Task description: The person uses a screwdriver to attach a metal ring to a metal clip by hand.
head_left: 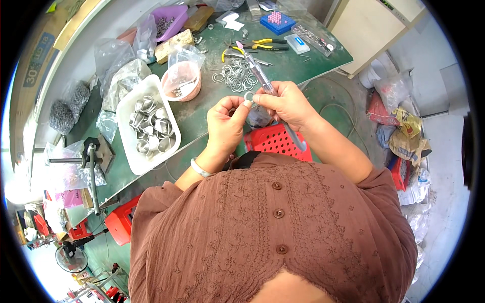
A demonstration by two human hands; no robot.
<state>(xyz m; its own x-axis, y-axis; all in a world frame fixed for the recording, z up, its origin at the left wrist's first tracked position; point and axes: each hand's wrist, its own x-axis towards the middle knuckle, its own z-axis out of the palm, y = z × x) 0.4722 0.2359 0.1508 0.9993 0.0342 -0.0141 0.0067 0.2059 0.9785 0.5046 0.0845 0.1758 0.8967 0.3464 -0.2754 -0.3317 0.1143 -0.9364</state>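
My left hand (pixel 225 126) pinches a small silvery metal ring (pixel 249 95) between thumb and fingertips, above the near edge of the green workbench. Close beside it, my right hand (pixel 289 106) is closed round a pen-shaped tool (pixel 260 74) with a clear, shiny body and a pink tip (pixel 239 45). Its thumb reaches to the ring, and a grey tube (pixel 294 136) trails below the hand. A loose pile of similar rings (pixel 236 76) lies on the bench just beyond my hands.
Left of my hands stand a white tub (pixel 124 123) of curved metal pieces and a pink bowl (pixel 183 93) with a plastic bag. Pliers (pixel 268 44), a blue box (pixel 278 26) with pink beads and a clear case (pixel 313 40) lie farther back. A red perforated stool (pixel 275 141) is below.
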